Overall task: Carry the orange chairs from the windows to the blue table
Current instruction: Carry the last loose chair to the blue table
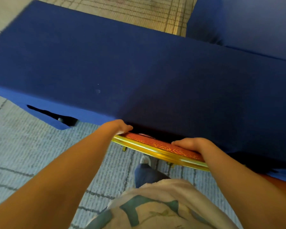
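Pale grey carpet [31, 154] with dark grid lines, a grey shoe [145, 160] and blue trouser leg [147, 176] on it

Orange chair [163, 148] seat and legs under the blue table [139, 71]; fingers [127, 128] curled from sight.

Your forearms [76, 164] are bare, with no sleeves, watch or rings in sight. You wear a pale cream T-shirt [165, 205] printed with a large teal-green graphic and fainter yellowish marks. Below it show dark blue trousers [146, 175] and a light grey shoe [145, 159], both blurred.
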`<move>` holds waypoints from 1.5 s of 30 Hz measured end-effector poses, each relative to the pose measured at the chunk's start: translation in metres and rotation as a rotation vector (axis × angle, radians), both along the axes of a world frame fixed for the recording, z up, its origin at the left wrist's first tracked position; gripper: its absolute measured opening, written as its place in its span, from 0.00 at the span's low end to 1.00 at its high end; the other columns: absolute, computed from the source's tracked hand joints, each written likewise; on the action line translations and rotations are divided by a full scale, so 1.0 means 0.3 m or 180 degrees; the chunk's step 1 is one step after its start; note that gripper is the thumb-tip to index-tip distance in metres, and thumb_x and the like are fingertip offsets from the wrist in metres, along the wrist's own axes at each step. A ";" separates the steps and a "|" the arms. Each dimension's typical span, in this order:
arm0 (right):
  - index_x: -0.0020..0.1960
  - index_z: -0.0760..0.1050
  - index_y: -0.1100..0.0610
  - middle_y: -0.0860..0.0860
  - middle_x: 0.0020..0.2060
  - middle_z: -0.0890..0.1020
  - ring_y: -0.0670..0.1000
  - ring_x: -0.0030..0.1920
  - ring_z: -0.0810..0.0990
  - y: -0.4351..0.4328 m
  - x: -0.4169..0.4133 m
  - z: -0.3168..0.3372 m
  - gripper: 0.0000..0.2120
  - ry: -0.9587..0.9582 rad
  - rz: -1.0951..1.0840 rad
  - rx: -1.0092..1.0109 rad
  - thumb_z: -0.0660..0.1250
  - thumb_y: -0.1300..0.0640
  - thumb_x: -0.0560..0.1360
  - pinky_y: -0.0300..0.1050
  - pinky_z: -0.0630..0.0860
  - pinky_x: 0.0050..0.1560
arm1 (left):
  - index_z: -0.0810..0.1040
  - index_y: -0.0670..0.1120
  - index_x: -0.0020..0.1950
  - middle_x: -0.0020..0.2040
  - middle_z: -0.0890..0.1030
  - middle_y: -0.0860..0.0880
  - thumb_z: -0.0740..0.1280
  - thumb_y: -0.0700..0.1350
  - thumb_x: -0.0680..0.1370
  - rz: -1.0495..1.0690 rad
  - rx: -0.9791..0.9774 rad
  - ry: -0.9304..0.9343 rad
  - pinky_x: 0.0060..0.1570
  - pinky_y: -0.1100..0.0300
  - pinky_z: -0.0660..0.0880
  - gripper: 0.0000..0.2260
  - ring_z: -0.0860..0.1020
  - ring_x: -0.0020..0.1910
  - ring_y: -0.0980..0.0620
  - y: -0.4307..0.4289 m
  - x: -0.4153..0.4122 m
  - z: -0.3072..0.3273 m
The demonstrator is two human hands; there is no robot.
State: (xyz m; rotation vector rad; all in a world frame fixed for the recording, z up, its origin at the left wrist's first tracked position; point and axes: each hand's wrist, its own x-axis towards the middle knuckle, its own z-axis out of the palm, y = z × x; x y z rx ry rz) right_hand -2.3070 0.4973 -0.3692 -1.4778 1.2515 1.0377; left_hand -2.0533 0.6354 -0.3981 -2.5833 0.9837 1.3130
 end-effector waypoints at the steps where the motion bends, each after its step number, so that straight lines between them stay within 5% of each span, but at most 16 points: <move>1: 0.55 0.82 0.55 0.54 0.51 0.85 0.54 0.47 0.84 0.024 0.029 0.029 0.24 -0.0064 0.0038 0.0013 0.56 0.38 0.80 0.49 0.78 0.57 | 0.76 0.42 0.65 0.65 0.76 0.41 0.62 0.58 0.77 0.0090 -0.0135 0.0019 0.61 0.52 0.69 0.24 0.74 0.63 0.41 0.019 -0.001 0.020; 5: 0.58 0.81 0.55 0.53 0.55 0.82 0.55 0.54 0.81 0.134 0.143 0.113 0.23 -0.0719 0.0217 -0.0833 0.61 0.39 0.78 0.50 0.74 0.61 | 0.72 0.44 0.36 0.37 0.74 0.44 0.63 0.54 0.78 0.0473 -0.0782 0.0062 0.38 0.56 0.66 0.16 0.72 0.39 0.44 0.136 -0.002 0.129; 9: 0.57 0.79 0.59 0.58 0.53 0.81 0.54 0.50 0.80 0.251 0.234 0.194 0.19 -0.1639 -0.0090 -0.1362 0.66 0.45 0.77 0.52 0.74 0.52 | 0.61 0.47 0.29 0.26 0.62 0.49 0.63 0.48 0.77 0.0706 -0.1404 0.0002 0.31 0.56 0.56 0.19 0.61 0.28 0.49 0.285 0.018 0.261; 13: 0.63 0.71 0.69 0.67 0.61 0.76 0.68 0.59 0.76 0.394 0.299 0.284 0.25 -0.2199 -0.0163 -0.1866 0.66 0.51 0.76 0.64 0.72 0.61 | 0.59 0.48 0.33 0.27 0.58 0.50 0.62 0.47 0.77 0.0830 -0.2011 0.0065 0.35 0.55 0.53 0.16 0.56 0.30 0.49 0.469 0.034 0.383; 16: 0.67 0.73 0.57 0.54 0.63 0.78 0.55 0.60 0.78 0.515 0.360 0.338 0.22 -0.2502 -0.0109 -0.1892 0.66 0.49 0.77 0.52 0.74 0.61 | 0.58 0.48 0.33 0.27 0.57 0.50 0.61 0.49 0.77 0.0858 -0.2330 -0.0037 0.34 0.54 0.54 0.17 0.56 0.29 0.49 0.603 0.042 0.443; 19: 0.68 0.73 0.53 0.49 0.60 0.78 0.50 0.57 0.76 0.624 0.427 0.376 0.22 -0.2843 0.0042 -0.1915 0.67 0.49 0.76 0.46 0.72 0.57 | 0.68 0.48 0.37 0.31 0.66 0.48 0.61 0.50 0.76 0.0984 -0.2514 -0.0273 0.35 0.52 0.62 0.09 0.63 0.32 0.48 0.720 0.063 0.482; 21: 0.68 0.73 0.52 0.49 0.60 0.78 0.49 0.56 0.76 0.696 0.480 0.411 0.22 -0.2987 0.0164 -0.1894 0.67 0.48 0.76 0.46 0.72 0.55 | 0.77 0.51 0.51 0.43 0.76 0.52 0.62 0.52 0.76 0.1196 -0.2584 -0.0470 0.44 0.55 0.72 0.08 0.75 0.41 0.49 0.797 0.090 0.510; 24: 0.70 0.71 0.51 0.48 0.62 0.76 0.49 0.57 0.75 0.804 0.577 0.475 0.23 -0.3165 0.0496 -0.1808 0.67 0.47 0.77 0.46 0.72 0.55 | 0.75 0.51 0.63 0.52 0.76 0.55 0.63 0.53 0.77 0.1599 -0.2719 -0.0831 0.48 0.57 0.72 0.16 0.76 0.48 0.54 0.922 0.145 0.555; 28: 0.71 0.69 0.51 0.49 0.63 0.75 0.50 0.59 0.76 0.902 0.678 0.532 0.24 -0.3377 0.0805 -0.1744 0.65 0.46 0.77 0.50 0.75 0.58 | 0.73 0.51 0.64 0.51 0.77 0.56 0.63 0.54 0.76 0.1909 -0.2834 -0.1037 0.53 0.52 0.77 0.18 0.79 0.48 0.54 1.048 0.198 0.595; 32: 0.73 0.67 0.49 0.48 0.66 0.73 0.50 0.61 0.75 1.027 0.835 0.625 0.26 -0.3636 0.1333 -0.1617 0.65 0.44 0.77 0.48 0.74 0.57 | 0.73 0.52 0.63 0.47 0.76 0.60 0.64 0.54 0.75 0.2432 -0.3000 -0.1476 0.44 0.57 0.74 0.17 0.77 0.41 0.60 1.214 0.278 0.667; 36: 0.74 0.65 0.48 0.48 0.69 0.71 0.49 0.65 0.73 1.110 0.994 0.696 0.27 -0.3929 0.1701 -0.1451 0.65 0.44 0.77 0.46 0.71 0.55 | 0.75 0.51 0.62 0.50 0.79 0.54 0.65 0.54 0.74 0.2889 -0.3061 -0.1785 0.51 0.52 0.77 0.18 0.79 0.46 0.52 1.332 0.364 0.735; 41: 0.74 0.64 0.49 0.48 0.69 0.71 0.46 0.56 0.71 1.179 1.228 0.785 0.29 -0.4243 0.2248 -0.1248 0.64 0.42 0.76 0.42 0.68 0.45 | 0.74 0.52 0.63 0.49 0.76 0.55 0.66 0.54 0.75 0.3282 -0.3057 -0.2241 0.44 0.58 0.71 0.17 0.76 0.42 0.57 1.448 0.471 0.831; 45: 0.74 0.65 0.51 0.51 0.68 0.71 0.50 0.63 0.73 1.237 1.419 0.872 0.31 -0.4477 0.2595 -0.1055 0.66 0.43 0.74 0.45 0.69 0.52 | 0.72 0.51 0.64 0.49 0.75 0.57 0.66 0.54 0.76 0.3643 -0.3048 -0.2572 0.44 0.58 0.71 0.18 0.76 0.43 0.57 1.514 0.528 0.925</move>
